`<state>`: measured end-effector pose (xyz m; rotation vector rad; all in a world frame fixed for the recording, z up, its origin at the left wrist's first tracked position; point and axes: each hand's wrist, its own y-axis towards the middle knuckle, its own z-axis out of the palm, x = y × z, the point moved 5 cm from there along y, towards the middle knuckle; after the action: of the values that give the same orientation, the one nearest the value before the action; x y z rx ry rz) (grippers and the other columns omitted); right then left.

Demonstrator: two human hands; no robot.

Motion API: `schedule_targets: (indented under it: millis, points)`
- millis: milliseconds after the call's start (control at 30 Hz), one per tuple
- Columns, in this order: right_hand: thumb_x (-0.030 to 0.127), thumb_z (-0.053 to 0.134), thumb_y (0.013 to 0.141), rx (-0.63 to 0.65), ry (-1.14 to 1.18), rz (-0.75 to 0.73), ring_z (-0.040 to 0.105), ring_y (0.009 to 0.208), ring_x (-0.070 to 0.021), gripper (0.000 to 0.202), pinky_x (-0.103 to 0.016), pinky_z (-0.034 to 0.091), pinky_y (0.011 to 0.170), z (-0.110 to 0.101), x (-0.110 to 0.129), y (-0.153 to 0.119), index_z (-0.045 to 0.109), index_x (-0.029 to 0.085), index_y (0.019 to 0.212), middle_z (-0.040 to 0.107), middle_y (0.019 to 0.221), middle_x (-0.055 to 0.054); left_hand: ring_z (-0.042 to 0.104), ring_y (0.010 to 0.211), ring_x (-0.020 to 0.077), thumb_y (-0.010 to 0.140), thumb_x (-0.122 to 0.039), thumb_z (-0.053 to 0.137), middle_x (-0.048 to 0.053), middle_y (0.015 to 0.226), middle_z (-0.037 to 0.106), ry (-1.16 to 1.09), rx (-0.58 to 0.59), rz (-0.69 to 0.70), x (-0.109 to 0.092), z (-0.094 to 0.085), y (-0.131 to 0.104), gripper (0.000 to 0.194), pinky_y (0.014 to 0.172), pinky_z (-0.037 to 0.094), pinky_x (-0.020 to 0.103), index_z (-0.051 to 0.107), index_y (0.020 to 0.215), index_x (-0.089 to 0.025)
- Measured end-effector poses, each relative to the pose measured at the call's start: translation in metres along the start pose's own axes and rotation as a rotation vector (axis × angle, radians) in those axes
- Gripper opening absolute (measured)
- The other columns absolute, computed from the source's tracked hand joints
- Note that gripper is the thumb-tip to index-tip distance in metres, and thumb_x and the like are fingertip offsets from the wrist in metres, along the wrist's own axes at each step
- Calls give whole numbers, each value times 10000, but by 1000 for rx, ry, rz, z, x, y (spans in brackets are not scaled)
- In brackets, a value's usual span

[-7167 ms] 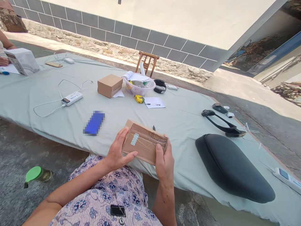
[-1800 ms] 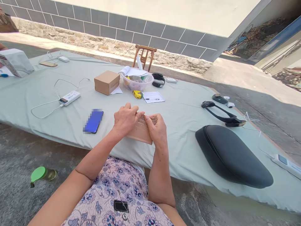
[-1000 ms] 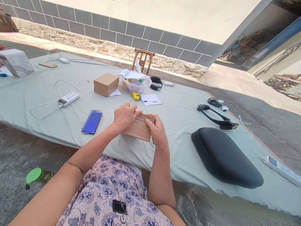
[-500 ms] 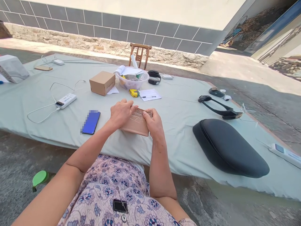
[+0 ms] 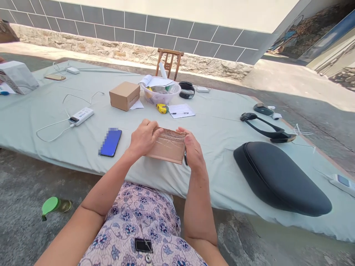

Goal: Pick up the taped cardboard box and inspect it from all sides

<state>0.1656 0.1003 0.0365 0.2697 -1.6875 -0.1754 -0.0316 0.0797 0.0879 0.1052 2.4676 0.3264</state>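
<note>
Head view: brown cardboard piece (image 5: 169, 147) is in both hands over the near edge of the cloth-covered table (image 5: 216, 127), on the wearer's side of the plastic basket (image 5: 158, 98); box or folded sheet, can't tell. Left hand (image 5: 143, 138) pinches its left end, thumb on the near face, fingers curled over the far edge. Right hand (image 5: 194, 149) clasps the right end, thumb at the upper corner, fingertips behind; grip looks looser. Dark slim object (image 5: 185, 159), partly hidden, sits just beside the right palm, nearer the wearer than the basket. Cardboard probably light, fairly stiff across the flat face, dry and not slippery; crinkled, line-marked strip along the far edge likely softer and easy to tear or crush. Best hold: the two short ends, thumbs flat, off that strip. Tape measure (image 5: 162, 108) just in front of basket, carton (image 5: 124, 96) left of it, smartphone (image 5: 111, 143) front-left, black padded seat (image 5: 283, 177) front-right.
</note>
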Motion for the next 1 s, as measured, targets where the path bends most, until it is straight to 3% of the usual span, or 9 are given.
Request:
schedule_targets:
  millis: [33, 100, 200, 300, 400, 633, 833, 933, 1000]
  points:
    - [703, 354, 928, 16, 23, 15, 591, 1217, -247, 622, -383, 491, 951, -7, -10, 2, 616, 253, 1269, 635, 1357, -82, 601, 1019, 208, 995, -407, 449, 48, 1119, 577, 9, -4, -2, 0, 1, -2, 218, 729, 440, 298, 607, 1023, -260]
    - [681, 250, 951, -90, -103, 78, 569, 1264, -262, 668, -410, 481, 973, -28, -35, 6, 597, 234, 1307, 639, 1346, -106, 601, 1023, 205, 998, -411, 447, 46, 1133, 571, 26, 5, -10, 0, 2, -5, 218, 702, 429, 289, 604, 1030, -264]
    - [497, 497, 903, -261, -684, 222, 478, 1335, -324, 579, -477, 389, 1080, -54, -70, 6, 577, 150, 1359, 589, 1387, -187, 600, 1019, 204, 1002, -415, 444, 45, 1143, 568, 39, 18, -18, -1, 4, -5, 221, 681, 418, 285, 601, 1040, -264]
    - [284, 502, 901, -189, -972, 420, 515, 1254, -315, 554, -428, 420, 1009, -56, -103, -7, 524, 143, 1437, 604, 1318, -203, 598, 1030, 208, 1003, -418, 441, 49, 1152, 567, 40, 24, -28, 0, 5, -5, 229, 678, 415, 287, 602, 1053, -264]
    - [186, 403, 935, -179, -1025, 401, 552, 1104, -261, 474, -366, 426, 929, -45, -114, -25, 615, 203, 1358, 631, 1184, -151, 595, 1056, 215, 1002, -421, 441, 53, 1161, 564, 35, 25, -16, 0, 5, -3, 235, 690, 419, 291, 606, 1061, -264]
    - [164, 446, 845, -229, -839, 321, 547, 906, -229, 379, -334, 440, 829, -34, -118, -34, 766, 171, 1047, 635, 966, -123, 604, 1001, 205, 1012, -404, 410, 55, 1154, 564, 10, 51, -38, 1, 3, 12, 250, 726, 436, 295, 611, 1080, -270]
    - [237, 334, 834, -309, -544, 312, 589, 947, -189, 510, -322, 499, 839, -41, -129, -42, 651, 156, 1226, 675, 1023, -81, 587, 983, 188, 1043, -362, 316, 53, 1113, 555, 4, 29, 7, -1, 3, 8, 306, 751, 433, 285, 600, 1073, -252]
    - [320, 533, 751, -421, -64, 243, 605, 862, -152, 497, -296, 517, 778, -41, -121, -48, 610, 170, 1219, 657, 976, -35, 578, 986, 188, 1048, -354, 311, 60, 1114, 550, 8, 17, 18, -3, 3, 9, 311, 765, 432, 286, 598, 1077, -238]
    - [354, 672, 695, -543, 43, 131, 595, 817, -133, 460, -282, 517, 760, -43, -99, -51, 608, 190, 1120, 629, 903, -1, 574, 977, 188, 1050, -355, 317, 64, 1103, 548, 9, 10, 29, -4, 3, 10, 309, 772, 433, 285, 599, 1071, -231]
